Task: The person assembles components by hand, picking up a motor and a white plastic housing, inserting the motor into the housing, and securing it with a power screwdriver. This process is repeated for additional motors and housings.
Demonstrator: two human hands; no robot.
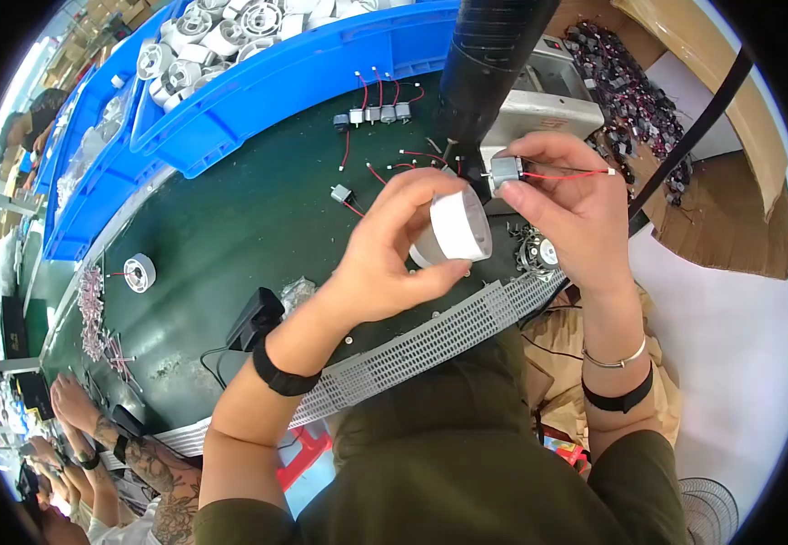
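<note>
Head view: the left hand grips a white round housing above the dark green table, open end angled rightward; the right hand pinches a small grey motor just beside it, seemingly lined up for fitting, red wire trailing clear. Spare motors lie near a blue bin.

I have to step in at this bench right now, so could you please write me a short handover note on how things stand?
Left hand: grips a white round housing.
Right hand: grips a small grey motor with red wires, close beside the housing but not yet in it.
On the green mat: more wired motors in a row, one finished-looking white housing at the left.
Blue bin behind holds more white housings.
Left: seating this motor; loose motors remain.
</note>
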